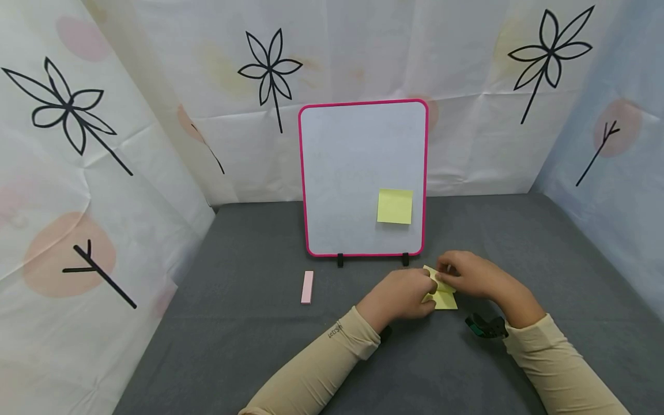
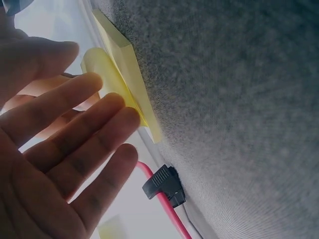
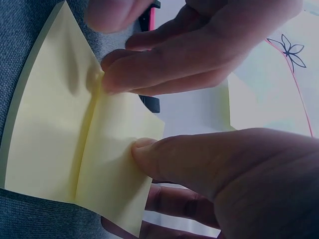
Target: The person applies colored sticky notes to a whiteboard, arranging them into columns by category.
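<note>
right hand (image 1: 474, 279): thumb and fingers pinching a lifted yellow sheet (image 3: 117, 164). left hand (image 1: 402, 294): fingers nearly straight, tips against the sheet's bend. yellow note pad (image 3: 42, 114): under the sheet, on grey table (image 1: 233, 346). whiteboard (image 1: 363, 150): pink-rimmed, upright behind; one yellow note (image 1: 395, 206), lower right. pink strip (image 1: 307, 287): left of the hands.

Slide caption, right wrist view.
Right hand pinches the lifted pale-yellow paper sheet of a thick matching sticky-note pad, left hand close by.
</note>
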Action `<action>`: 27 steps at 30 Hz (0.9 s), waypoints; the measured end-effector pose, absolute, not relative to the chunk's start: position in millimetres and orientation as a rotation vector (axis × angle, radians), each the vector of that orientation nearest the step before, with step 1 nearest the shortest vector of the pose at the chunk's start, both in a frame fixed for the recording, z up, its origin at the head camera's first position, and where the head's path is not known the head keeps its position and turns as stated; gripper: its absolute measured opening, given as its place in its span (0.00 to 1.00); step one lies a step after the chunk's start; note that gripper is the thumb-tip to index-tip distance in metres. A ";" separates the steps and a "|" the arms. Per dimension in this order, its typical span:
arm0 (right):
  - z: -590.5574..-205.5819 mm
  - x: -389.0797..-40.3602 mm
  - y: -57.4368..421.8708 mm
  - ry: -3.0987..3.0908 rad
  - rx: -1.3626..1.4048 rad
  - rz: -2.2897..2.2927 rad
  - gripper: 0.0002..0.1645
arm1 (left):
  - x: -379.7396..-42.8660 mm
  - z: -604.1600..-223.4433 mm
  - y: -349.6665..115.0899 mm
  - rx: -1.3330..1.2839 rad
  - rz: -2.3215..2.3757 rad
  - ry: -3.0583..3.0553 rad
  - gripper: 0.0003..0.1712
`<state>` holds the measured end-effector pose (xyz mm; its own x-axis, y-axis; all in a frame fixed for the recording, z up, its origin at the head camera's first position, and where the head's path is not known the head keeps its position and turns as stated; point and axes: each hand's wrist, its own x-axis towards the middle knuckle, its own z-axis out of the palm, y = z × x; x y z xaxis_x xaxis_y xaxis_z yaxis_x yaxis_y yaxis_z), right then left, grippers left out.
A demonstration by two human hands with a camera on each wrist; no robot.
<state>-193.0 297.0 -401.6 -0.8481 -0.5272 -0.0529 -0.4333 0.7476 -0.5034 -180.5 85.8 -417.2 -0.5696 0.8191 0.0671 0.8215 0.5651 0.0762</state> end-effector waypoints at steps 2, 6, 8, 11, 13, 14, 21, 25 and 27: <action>-401.4 -193.0 296.9 2.758 -0.764 -0.722 0.04 | -180.4 -417.5 85.8 -1.446 -0.144 -2.758 0.06; -400.4 -193.1 296.4 2.759 -0.763 -0.721 0.05 | -180.5 -418.5 86.3 -1.447 -0.121 -2.760 0.06; -399.9 -193.0 296.3 2.762 -0.764 -0.717 0.05 | -180.6 -418.9 86.6 -1.448 -0.115 -2.763 0.06; -399.2 -192.8 296.5 2.767 -0.764 -0.711 0.05 | -180.6 -419.6 87.1 -1.453 -0.108 -2.764 0.06; -398.9 -192.7 296.5 2.768 -0.761 -0.709 0.05 | -180.4 -420.3 87.4 -1.453 -0.103 -2.766 0.06; -398.9 -192.6 296.6 2.769 -0.759 -0.710 0.05 | -180.2 -420.6 87.4 -1.451 -0.098 -2.765 0.06; -399.4 -192.9 297.2 2.769 -0.753 -0.714 0.05 | -179.2 -422.2 88.1 -1.427 -0.060 -2.756 0.09; -399.1 -192.4 297.8 2.782 -0.766 -0.716 0.05 | -178.8 -423.1 88.2 -1.419 -0.056 -2.743 0.10; -398.9 -192.4 298.2 2.794 -0.772 -0.714 0.05 | -178.8 -423.4 88.2 -1.417 -0.054 -2.737 0.10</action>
